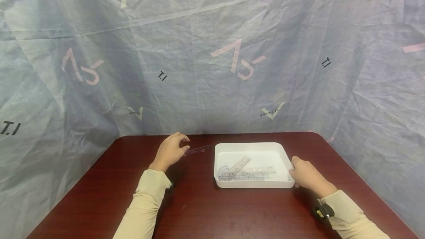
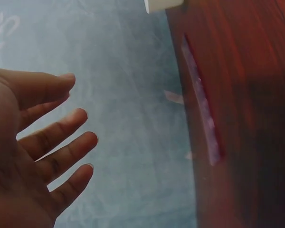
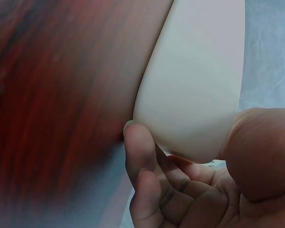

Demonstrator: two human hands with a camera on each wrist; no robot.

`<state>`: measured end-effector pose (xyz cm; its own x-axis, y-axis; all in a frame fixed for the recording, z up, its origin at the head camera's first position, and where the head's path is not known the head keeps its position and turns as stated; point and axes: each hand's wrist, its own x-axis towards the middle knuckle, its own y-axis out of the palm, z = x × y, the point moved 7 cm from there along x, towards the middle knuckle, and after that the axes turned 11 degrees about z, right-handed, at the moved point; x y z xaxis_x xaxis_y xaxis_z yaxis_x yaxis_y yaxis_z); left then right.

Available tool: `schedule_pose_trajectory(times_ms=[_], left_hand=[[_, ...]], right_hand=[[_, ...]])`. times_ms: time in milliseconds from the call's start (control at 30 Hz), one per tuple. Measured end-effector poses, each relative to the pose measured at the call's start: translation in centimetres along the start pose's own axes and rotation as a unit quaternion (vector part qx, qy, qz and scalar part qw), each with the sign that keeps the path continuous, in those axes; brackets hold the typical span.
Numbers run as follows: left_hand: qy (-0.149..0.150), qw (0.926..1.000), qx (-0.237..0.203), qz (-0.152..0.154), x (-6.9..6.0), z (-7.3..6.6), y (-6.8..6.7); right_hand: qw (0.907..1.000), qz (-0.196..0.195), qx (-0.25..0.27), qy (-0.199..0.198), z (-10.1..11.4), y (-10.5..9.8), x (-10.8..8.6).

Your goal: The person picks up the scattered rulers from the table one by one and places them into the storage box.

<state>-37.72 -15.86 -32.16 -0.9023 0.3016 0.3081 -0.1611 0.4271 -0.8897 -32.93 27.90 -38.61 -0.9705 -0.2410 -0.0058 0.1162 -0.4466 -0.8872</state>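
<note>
My left hand is held over the table's far left part, its fingers apart and loosely bent, with nothing in them. Close beside it, a clear ruler lies flat on the table; the left wrist view shows this ruler apart from the fingers. To the right stands a white tray. Inside are a clear protractor and several clear rulers, partly overlapping. At the tray's right end, my right hand grips the wall, thumb over the rim and fingers beneath the side.
The dark red wooden table ends at the back against a grey printed cloth, which also hangs at both sides. A dark wrist device sits on the right sleeve.
</note>
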Motion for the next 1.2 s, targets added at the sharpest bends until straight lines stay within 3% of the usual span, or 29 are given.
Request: schedule_pose_trajectory(times_ms=[267,567,900,1200], left_hand=[[-0.062,0.997,-0.005,0.046,0.4,3.5,1.4],[-0.097,0.991,-0.008,0.092,0.9,6.5,3.6],[-0.117,0.9844,-0.021,0.13,1.4,7.5,5.5],[-0.114,0.9821,-0.012,0.149,1.7,7.8,6.3]], right_hand=[[1.0,0.002,-0.003,0.003,0.3,0.0,0.0],[0.9999,0.01,0.005,0.008,0.4,0.2,0.0],[1.0,0.006,0.002,0.007,0.3,0.1,0.1],[0.9999,0.008,0.001,0.015,0.3,0.0,0.1]])
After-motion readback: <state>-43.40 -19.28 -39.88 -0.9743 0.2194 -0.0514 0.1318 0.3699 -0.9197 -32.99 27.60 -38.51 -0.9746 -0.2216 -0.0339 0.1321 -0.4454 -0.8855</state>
